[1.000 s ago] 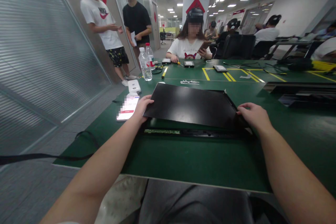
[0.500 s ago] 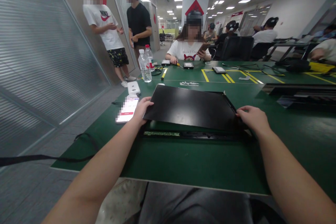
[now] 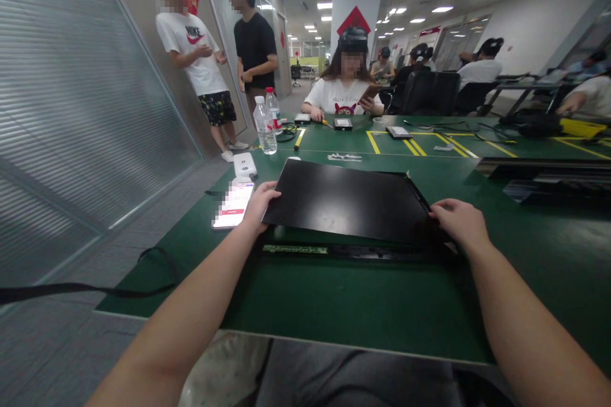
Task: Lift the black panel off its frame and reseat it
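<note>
A thin, glossy black screen panel (image 3: 341, 200) is tilted over a dark frame, its left side raised. My left hand (image 3: 261, 205) is closed on the panel's left edge, thumb on top. My right hand (image 3: 458, 222) pinches at the right side, where panel and frame meet; its fingertips are partly hidden. Below the panel's near edge shows the frame's long black strip (image 3: 377, 253), with a narrow green circuit board (image 3: 296, 249) at its left part. The rest of the frame is covered by the panel.
On the green table (image 3: 344, 305), a lit phone (image 3: 233, 206), a white device (image 3: 245, 165) and water bottles (image 3: 265, 126) stand left. Dark panels (image 3: 563, 181) lie right. Across sits a person (image 3: 341, 92) by small drives (image 3: 342, 123). Two people stand back left. A black strap (image 3: 86, 292) hangs left.
The whole view has shifted slightly downward in the picture. Both hands keep their hold at the panel's sides, and the panel has hardly moved.
</note>
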Available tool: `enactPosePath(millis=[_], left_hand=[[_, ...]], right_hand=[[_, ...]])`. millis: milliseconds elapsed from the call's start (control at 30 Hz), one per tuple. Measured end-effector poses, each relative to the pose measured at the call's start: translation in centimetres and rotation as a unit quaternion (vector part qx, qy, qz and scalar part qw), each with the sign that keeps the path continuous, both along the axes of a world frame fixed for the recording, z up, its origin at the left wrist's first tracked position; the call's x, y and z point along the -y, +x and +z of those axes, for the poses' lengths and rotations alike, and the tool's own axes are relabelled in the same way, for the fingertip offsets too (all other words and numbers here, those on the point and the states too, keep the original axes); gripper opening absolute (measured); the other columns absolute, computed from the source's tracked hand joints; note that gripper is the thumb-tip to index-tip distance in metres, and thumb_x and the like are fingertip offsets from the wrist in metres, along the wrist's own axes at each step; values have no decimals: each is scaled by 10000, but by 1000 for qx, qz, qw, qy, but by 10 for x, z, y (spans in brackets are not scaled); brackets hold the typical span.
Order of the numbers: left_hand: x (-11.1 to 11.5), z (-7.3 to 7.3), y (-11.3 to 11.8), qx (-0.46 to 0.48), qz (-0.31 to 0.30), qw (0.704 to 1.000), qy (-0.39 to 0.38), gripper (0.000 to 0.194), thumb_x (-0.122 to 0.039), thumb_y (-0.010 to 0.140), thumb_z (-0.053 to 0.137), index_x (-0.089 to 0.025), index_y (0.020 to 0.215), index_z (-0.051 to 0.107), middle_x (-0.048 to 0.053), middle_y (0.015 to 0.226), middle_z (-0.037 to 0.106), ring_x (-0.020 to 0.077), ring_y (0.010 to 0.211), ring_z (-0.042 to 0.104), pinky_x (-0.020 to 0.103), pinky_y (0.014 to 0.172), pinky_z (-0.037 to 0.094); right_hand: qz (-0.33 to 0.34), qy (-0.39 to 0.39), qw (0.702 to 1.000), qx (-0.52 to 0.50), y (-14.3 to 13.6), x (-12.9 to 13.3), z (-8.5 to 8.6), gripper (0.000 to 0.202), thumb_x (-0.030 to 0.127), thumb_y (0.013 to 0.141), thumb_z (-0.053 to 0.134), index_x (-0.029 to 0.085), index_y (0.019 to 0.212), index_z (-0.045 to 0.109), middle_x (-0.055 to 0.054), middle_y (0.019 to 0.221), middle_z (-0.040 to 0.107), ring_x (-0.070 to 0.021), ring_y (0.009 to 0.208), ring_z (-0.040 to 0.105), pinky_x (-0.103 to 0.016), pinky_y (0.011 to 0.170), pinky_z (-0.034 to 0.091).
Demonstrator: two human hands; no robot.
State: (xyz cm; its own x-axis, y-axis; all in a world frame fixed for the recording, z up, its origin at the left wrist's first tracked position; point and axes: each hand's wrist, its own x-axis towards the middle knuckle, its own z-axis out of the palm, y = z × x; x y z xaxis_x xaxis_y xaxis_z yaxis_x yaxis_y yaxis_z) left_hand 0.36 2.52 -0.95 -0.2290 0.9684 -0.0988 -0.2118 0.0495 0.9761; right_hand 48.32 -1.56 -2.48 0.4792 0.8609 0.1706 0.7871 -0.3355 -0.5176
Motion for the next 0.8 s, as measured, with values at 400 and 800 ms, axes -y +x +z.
enactPosePath(millis=[400,800], left_hand=[[2,2,2,0,-3,1000,0,430,-212,527,762,-226,953,704,27,802,732,285,801,703,346,682,522],[2,3,1,-4,-13,1000,1,419,-214,549,766,-232,963,703,20,825,741,274,791,704,344,686,525]], right_hand=[[13,-1,1000,-2,-3,1,-2,295,461,834,621,266,906,829,-83,781,780,-305,784,749,-429,790,571],[4,-18,1000,8,-9,4,5,310,474,846,594,273,889,826,-68,691,743,-315,756,739,-452,819,562]])
